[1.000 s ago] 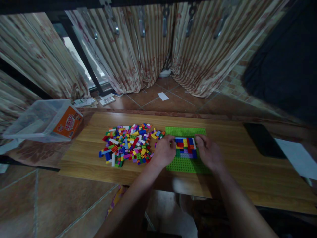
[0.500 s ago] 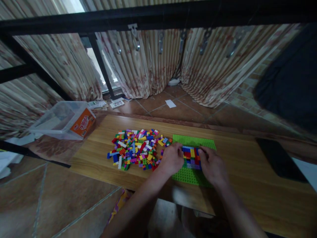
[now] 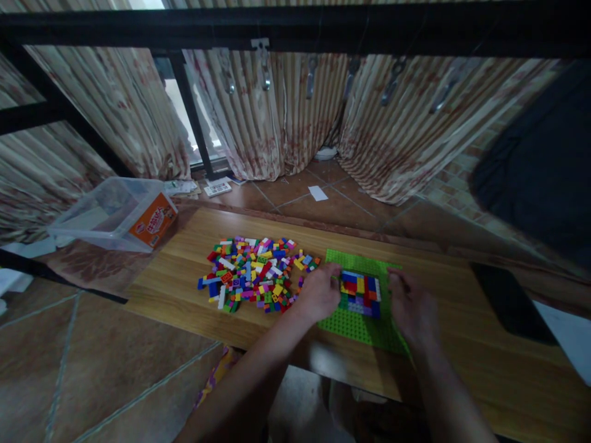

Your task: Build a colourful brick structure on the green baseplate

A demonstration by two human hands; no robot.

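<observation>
A block of coloured toy bricks [image 3: 360,295] sits on a green baseplate [image 3: 351,331] on the wooden table. My left hand [image 3: 318,292] rests over the baseplate's left part, its curled fingers against the left side of the block. Whatever those fingers may hold is hidden. Just right of the block, apart from it, my right hand [image 3: 412,304] is over the baseplate's right edge. Motion blurs its fingers. A white brick [image 3: 377,289] shows at the block's right side. Left of my left hand lies a wide pile of loose bricks [image 3: 252,271].
A clear plastic box [image 3: 108,212] with an orange label stands beyond the table's left end. On the right of the table lie a dark flat object [image 3: 512,301] and a white sheet [image 3: 566,332]. A dark metal bar [image 3: 295,31] with hanging hooks crosses above.
My right hand has moved right, off the block, uncovering its right side and the white brick there. My left hand stays nearly in place. The view has shifted slightly.
</observation>
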